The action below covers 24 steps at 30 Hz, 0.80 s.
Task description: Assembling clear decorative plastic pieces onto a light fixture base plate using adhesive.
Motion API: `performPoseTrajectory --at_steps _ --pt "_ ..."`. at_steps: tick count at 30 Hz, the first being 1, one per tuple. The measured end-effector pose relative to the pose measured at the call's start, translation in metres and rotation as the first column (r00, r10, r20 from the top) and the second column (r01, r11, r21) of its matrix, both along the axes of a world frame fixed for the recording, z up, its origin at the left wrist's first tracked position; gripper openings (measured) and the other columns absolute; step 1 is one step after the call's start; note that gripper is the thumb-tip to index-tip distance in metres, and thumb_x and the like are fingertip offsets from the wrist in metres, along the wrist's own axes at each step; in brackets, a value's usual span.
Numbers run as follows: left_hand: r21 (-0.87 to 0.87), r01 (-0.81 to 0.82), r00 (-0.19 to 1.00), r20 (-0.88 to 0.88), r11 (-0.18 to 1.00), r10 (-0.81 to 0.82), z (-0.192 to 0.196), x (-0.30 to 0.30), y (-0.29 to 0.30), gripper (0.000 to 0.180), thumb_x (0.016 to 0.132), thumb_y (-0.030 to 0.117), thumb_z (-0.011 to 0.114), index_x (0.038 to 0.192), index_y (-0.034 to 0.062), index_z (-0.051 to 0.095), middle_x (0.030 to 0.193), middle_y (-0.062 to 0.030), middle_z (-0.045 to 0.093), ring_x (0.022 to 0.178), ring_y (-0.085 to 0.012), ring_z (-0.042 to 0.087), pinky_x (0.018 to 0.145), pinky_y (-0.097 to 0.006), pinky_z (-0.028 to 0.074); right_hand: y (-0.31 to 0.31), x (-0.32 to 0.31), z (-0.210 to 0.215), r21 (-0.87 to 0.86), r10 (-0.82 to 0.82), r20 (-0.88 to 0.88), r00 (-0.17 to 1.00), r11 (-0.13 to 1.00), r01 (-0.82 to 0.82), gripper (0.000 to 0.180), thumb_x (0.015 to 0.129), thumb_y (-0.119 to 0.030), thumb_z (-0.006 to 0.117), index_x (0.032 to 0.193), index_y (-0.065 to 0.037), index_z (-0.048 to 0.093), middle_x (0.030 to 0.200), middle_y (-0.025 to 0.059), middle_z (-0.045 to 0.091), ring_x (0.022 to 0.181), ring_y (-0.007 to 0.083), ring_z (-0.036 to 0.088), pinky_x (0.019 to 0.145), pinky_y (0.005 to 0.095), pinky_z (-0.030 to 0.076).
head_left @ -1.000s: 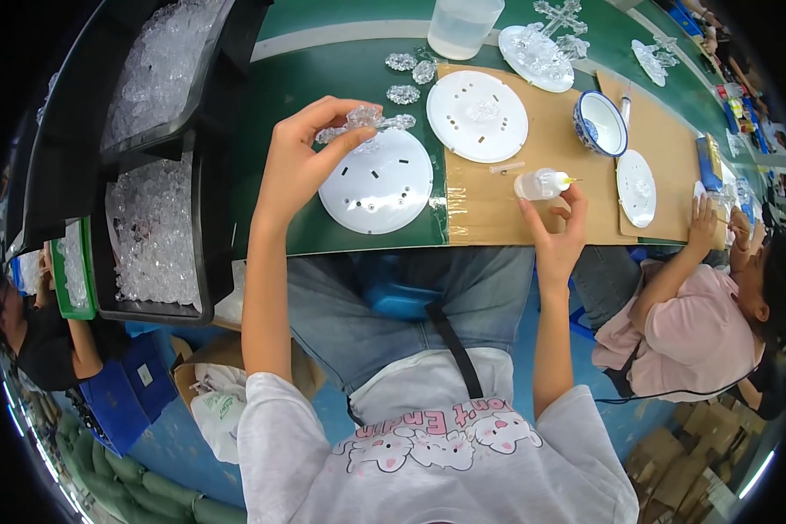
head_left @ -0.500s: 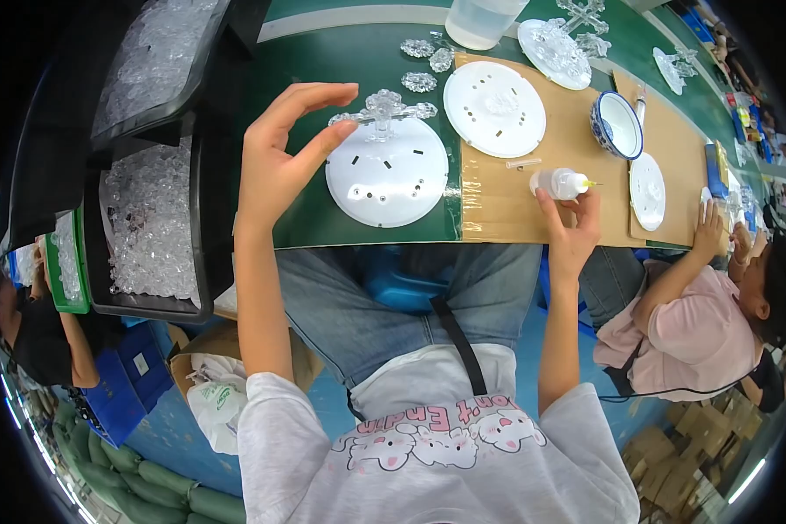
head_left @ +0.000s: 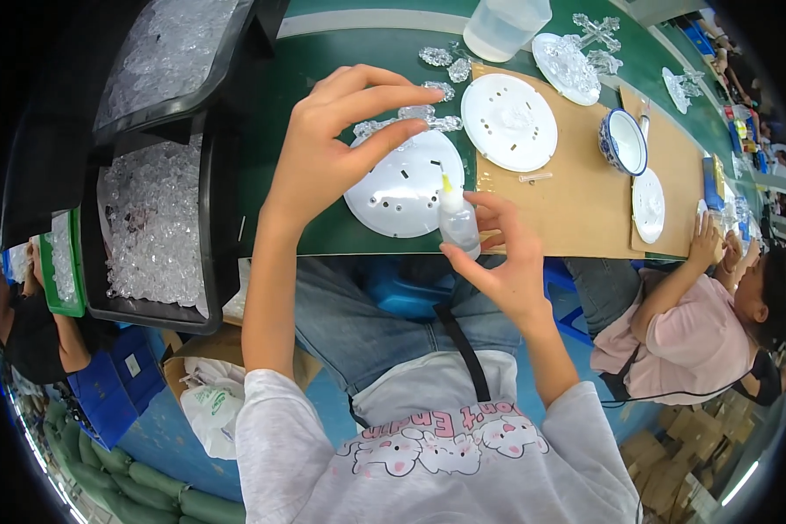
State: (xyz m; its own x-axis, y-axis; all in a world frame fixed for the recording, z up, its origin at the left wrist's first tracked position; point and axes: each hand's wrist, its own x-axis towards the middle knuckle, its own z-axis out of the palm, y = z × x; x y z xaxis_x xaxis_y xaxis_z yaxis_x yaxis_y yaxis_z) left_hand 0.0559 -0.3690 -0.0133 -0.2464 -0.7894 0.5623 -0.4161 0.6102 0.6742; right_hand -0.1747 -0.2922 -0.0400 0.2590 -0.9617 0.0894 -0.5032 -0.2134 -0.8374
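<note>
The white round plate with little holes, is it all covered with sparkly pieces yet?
Not yet. Done: one round plate covered in clear crystals lies further along the table. In hand: the left hand pinches a clear crystal piece; the right hand holds a small glue bottle. Left: the white round plate with holes looks bare.

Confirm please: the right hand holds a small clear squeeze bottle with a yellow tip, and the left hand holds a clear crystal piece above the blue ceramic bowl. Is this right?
Not fully. In the head view the left hand holds the clear crystal piece above the round white plastic disc with holes, not above a bowl. The right hand does hold the small clear squeeze bottle with a yellow tip.
</note>
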Motion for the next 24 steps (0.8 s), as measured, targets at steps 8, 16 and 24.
performPoseTrajectory --at_steps 8,16,24 --pt "-0.039 -0.015 1.0 0.022 0.999 0.016 -0.004 -0.001 -0.004 0.027 0.075 0.001 0.07 0.1 0.0097 0.073 0.095 -0.0063 0.066 0.087 -0.0162 0.063 0.071 -0.025 0.049 -0.012 0.001 0.01 0.161 0.057 -0.129 0.99 0.986 -0.036 0.051 0.071 -0.017 0.077 0.117 -0.008 0.057 0.088 0.0079 0.066 0.077 0.0169 0.064 0.064 0.028 0.052" --pt "-0.036 -0.074 0.996 -0.058 0.997 0.072 -0.01 -0.004 -0.005 0.025 0.072 0.01 0.074 0.096 0.018 0.075 0.081 -0.0011 0.061 0.078 -0.0168 0.055 0.073 -0.03 0.043 -0.022 0.002 0.016 0.121 0.125 -0.251 0.96 0.988 -0.097 0.045 0.074 -0.018 0.075 0.115 -0.007 0.06 0.091 0.0081 0.059 0.073 0.0185 0.063 0.064 0.0283 0.052" --pt "-0.04 -0.081 0.996 -0.051 0.996 0.079 -0.009 -0.005 -0.006 0.024 0.072 0.013 0.074 0.096 0.0188 0.075 0.077 -0.0008 0.059 0.076 -0.0166 0.054 0.073 -0.031 0.04 -0.036 0.008 0.017 0.074 0.14 -0.318 0.938 0.99 -0.122 0.044 0.071 -0.02 0.074 0.112 -0.009 0.062 0.086 0.0084 0.061 0.069 0.0199 0.061 0.063 0.0305 0.051"
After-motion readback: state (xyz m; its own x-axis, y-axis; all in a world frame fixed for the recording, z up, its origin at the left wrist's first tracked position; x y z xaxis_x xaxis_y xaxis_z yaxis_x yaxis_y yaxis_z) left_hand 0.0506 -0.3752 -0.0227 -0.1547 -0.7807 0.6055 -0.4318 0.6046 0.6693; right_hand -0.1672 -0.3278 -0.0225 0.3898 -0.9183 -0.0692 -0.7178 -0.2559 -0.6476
